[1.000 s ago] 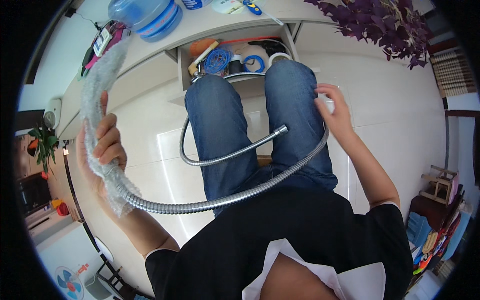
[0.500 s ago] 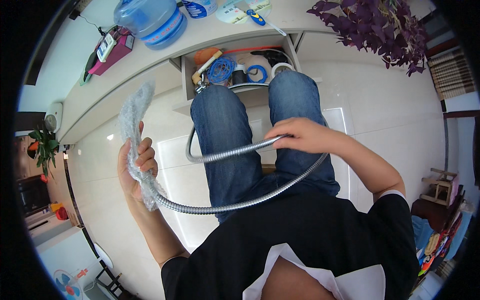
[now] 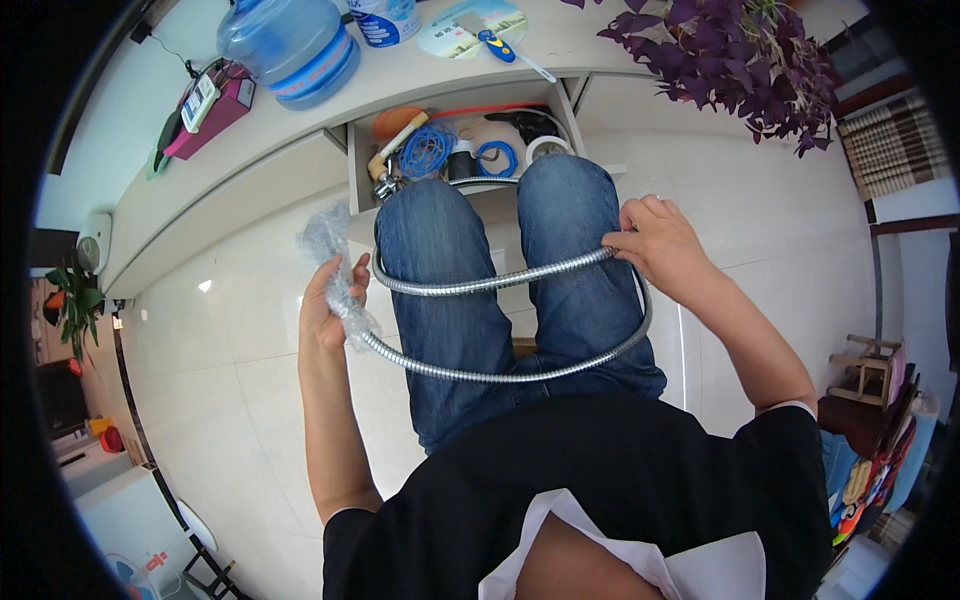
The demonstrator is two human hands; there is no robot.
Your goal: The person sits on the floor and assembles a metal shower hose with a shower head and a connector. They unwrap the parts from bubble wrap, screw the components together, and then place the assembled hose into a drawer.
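Note:
A ribbed silver shower hose (image 3: 500, 376) loops over and around my jeans-covered knees. Clear bubble wrap (image 3: 325, 235) covers one end of it, and what lies inside cannot be made out. My left hand (image 3: 335, 300) grips this wrapped end left of my knees, fingers partly curled round it. By my right knee, my right hand (image 3: 665, 245) pinches the upper stretch of the hose between thumb and fingers. Beyond my knees stands a pulled-out drawer (image 3: 360, 165). More hose shows inside it, near a chrome fitting (image 3: 387, 186); my knees hide part of the drawer.
The drawer also holds coiled blue cable (image 3: 425, 150), a dark jar (image 3: 462, 163) and a tape roll (image 3: 547, 147). On the counter above are a water bottle (image 3: 290, 55), a putty knife (image 3: 500, 45) and a purple-leaved plant (image 3: 730, 70).
My left hand has come inward and slightly up with the wrapped end, which now leans less high. My right hand has shifted right and up with the hose, drawing the upper loop higher.

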